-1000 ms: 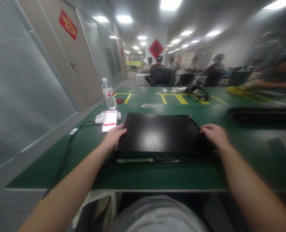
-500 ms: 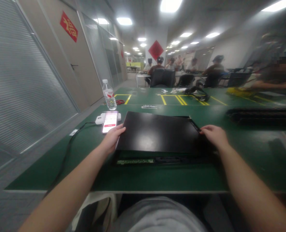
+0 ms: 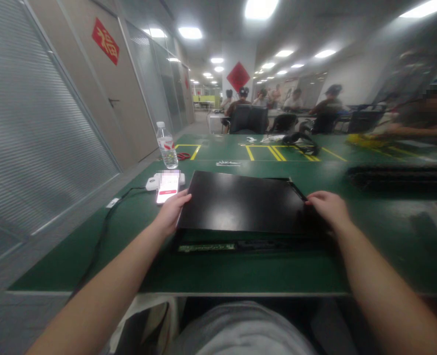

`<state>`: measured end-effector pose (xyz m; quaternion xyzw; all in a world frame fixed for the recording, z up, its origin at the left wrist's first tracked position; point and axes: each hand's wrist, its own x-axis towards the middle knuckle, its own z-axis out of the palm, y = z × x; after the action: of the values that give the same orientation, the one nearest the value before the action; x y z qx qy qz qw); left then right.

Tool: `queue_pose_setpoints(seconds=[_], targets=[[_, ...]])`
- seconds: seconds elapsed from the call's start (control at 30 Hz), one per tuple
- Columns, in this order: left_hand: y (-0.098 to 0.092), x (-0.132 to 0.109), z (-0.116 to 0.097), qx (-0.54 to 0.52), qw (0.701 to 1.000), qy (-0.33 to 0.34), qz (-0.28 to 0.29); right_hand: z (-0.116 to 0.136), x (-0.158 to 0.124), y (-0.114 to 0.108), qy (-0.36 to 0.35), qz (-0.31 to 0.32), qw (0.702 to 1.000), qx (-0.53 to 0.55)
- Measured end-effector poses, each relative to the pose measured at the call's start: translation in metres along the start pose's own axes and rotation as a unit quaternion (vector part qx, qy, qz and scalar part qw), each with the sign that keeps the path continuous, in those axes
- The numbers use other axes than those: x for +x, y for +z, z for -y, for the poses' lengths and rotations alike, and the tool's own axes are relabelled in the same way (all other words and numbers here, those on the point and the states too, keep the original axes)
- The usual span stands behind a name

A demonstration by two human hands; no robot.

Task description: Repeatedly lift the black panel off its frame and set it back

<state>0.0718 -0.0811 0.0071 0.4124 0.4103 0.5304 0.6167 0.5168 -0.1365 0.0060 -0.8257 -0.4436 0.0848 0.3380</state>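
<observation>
1. Head view, materials and shapes: a flat, rectangular black panel (image 3: 242, 202) with a smooth, faintly glossy top lies on the table (image 3: 221, 271), which is covered in matte green mat. Under the panel's near edge sits a low dark chassis (image 3: 248, 245), and a thin strip of green circuit board (image 3: 207, 246) shows inside it.
2. The panel lies in the middle of the table, straight ahead of the person, between the two hands.
3. The left hand (image 3: 172, 212) is at the panel's left edge, touching it. The thumb lies on top near the corner and the fingers curl under the rim, pinching that edge.
4. The right hand (image 3: 327, 209) rests palm down on the panel's right edge, fingers bent towards the far corner. Whether they clasp the rim or only press on it cannot be told.
5. Both bare forearms reach forward from the lower corners and close in on the panel.
6. Just left of the left hand lies a phone (image 3: 167, 185) with a lit screen, beside a small white block (image 3: 151, 183). A black cable (image 3: 100, 236) trails off the table edge.
7. A clear plastic water bottle (image 3: 166, 144) stands upright further back on the left. People sit at desks far behind, blurred.
</observation>
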Motion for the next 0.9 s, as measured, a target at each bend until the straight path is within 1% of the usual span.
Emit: queue_pose_setpoints(seconds=[0.23,0.47,0.67,0.9], targets=[[-0.0005,0.0002,0.0006,-0.007,1.0,-0.002,-0.001,0.0025,-0.0019,-0.0013,0.012,0.0,1.0,0.009],[-0.0011,0.0016,0.0034,-0.007,1.0,-0.013,-0.006,-0.0005,0.0002,0.0007,0.007,0.0,1.0,0.007],[-0.0004,0.0022,0.0058,-0.001,1.0,-0.008,-0.01,-0.0041,0.0032,0.0026,-0.001,-0.006,1.0,0.0],[0.0086,-0.0065,-0.0041,0.006,1.0,-0.024,-0.017,-0.0064,0.0043,0.0035,-0.013,-0.01,1.0,-0.002]])
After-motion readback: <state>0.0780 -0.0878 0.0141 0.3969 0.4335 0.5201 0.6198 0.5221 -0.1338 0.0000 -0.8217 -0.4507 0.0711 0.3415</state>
